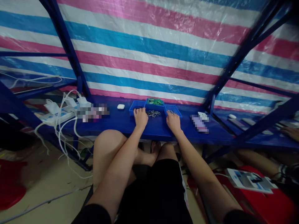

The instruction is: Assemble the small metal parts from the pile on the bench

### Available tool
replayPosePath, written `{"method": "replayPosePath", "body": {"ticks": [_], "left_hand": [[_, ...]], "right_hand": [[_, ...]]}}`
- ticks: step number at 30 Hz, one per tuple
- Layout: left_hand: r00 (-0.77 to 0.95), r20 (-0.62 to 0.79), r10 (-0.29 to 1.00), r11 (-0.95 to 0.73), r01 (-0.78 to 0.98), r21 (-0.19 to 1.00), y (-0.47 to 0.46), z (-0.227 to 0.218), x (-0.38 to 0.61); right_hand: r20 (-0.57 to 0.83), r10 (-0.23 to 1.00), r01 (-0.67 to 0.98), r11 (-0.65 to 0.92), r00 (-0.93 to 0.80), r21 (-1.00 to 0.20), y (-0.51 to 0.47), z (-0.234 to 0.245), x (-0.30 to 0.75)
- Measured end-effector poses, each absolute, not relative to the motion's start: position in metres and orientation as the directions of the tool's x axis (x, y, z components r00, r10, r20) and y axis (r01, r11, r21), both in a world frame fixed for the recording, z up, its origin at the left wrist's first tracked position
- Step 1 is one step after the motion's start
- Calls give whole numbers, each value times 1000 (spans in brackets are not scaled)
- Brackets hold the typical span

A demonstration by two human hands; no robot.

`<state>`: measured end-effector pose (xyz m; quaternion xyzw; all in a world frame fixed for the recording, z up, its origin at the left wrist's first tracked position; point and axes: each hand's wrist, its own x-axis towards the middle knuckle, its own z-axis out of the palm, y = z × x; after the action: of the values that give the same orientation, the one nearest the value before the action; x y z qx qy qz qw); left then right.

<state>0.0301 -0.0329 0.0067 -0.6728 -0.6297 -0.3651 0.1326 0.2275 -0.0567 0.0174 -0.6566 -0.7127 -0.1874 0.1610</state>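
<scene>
My left hand (pixel 141 119) is over the front of the left blue tray (pixel 131 109), its fingers bent but apart and nothing visible in them. At the right blue tray (pixel 179 109), my right hand (pixel 173 121) has its fingers curled together at the tray's near side, beside metal screws (pixel 171 112). Its fingertips are hidden, so what they pinch cannot be made out. Between both hands lies a loose pile of similar screws (pixel 153 114) on the blue tabletop (pixel 154 132). Behind the pile stands a third blue tray (pixel 155 106) holding green packets (pixel 155 101).
A white earbud case (pixel 121 106) sits left of the trays. Further left, a power strip (pixel 58 116) carries chargers and tangled white cables. A blurred purple item (pixel 199 123) lies to the right. Blue metal posts (pixel 70 46) frame the bench; another person's hand (pixel 291 132) shows far right.
</scene>
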Motion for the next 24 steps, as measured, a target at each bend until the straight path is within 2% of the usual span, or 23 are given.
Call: {"method": "replayPosePath", "body": {"ticks": [12, 24], "left_hand": [[-68, 667, 742, -163, 947, 278, -31, 6, 31], [-68, 626, 777, -189, 923, 336, -35, 11, 30]], "right_hand": [[458, 883, 994, 70, -101, 84, -68, 20, 226], [434, 894, 993, 94, -116, 74, -58, 21, 219]]}}
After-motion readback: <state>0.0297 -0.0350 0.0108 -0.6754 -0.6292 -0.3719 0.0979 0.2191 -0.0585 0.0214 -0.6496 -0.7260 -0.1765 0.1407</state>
